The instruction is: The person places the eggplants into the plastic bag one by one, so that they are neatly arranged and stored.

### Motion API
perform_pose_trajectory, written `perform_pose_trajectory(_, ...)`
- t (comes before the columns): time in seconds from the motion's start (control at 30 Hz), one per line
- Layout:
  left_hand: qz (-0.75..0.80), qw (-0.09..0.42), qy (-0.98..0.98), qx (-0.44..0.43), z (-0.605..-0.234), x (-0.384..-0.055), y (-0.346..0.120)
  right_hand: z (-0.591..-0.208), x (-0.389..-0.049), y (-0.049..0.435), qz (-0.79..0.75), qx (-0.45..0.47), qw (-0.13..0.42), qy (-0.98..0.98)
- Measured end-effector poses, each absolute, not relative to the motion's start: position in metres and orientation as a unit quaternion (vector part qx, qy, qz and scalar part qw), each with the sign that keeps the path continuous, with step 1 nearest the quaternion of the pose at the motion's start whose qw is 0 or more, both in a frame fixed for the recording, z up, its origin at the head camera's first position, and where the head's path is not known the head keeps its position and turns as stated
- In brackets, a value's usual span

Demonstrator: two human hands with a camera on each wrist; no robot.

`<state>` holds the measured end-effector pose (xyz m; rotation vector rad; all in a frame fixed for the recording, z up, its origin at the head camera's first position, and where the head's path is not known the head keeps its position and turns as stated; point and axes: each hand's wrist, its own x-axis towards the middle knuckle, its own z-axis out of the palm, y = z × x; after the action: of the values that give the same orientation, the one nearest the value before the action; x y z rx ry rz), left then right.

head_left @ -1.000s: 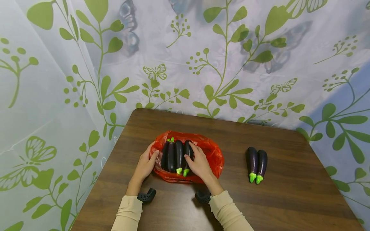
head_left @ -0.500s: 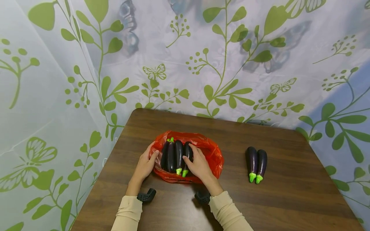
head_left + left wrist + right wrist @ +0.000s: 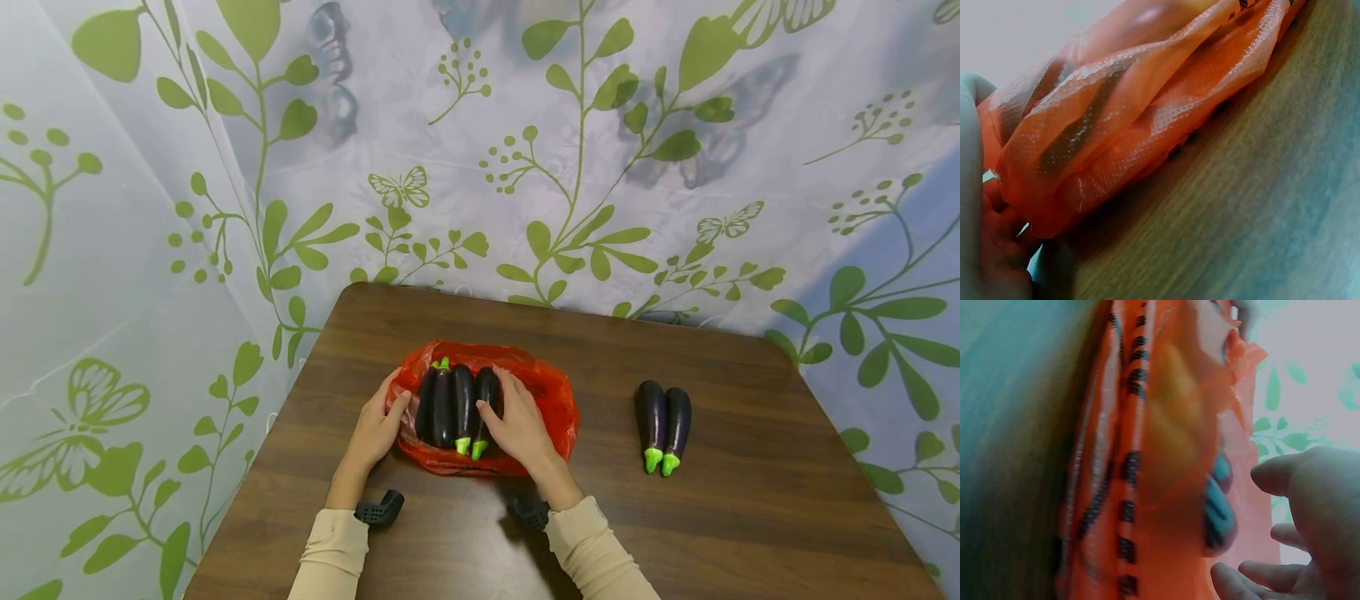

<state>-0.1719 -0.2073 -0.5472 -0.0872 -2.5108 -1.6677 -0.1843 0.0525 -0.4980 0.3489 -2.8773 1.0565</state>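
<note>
A red plastic bag (image 3: 557, 408) lies spread open on the table, with several dark purple eggplants (image 3: 443, 408) side by side in its mouth. My left hand (image 3: 378, 423) holds the bag's left side, thumb over the rim; in the left wrist view its fingers (image 3: 1007, 244) curl against the red plastic (image 3: 1129, 125). Over the right part of the bag is my right hand (image 3: 522, 425), beside the rightmost eggplant (image 3: 487, 390). The right wrist view shows that hand's fingers (image 3: 1272, 475) spread, with a gap to the eggplant ends (image 3: 1219, 515).
Two more eggplants (image 3: 654, 421) lie together on the wooden table (image 3: 750, 500) to the right of the bag, green stems toward me. A curtain (image 3: 450, 142) with green leaves and butterflies hangs behind the table and along its left side.
The rightmost eggplant in the bag has shifted slightly left, closer to the others. My right hand's fingers have loosened from it. The left hand stays on the bag.
</note>
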Motion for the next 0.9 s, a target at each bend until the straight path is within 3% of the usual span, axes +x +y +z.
perform_pose_trajectory(0.9,-0.544,0.066,-0.836,-0.031,-0.551,-0.164,-0.203,-0.462,-0.166,0.096,0.391,0.128,0.111,-0.905)
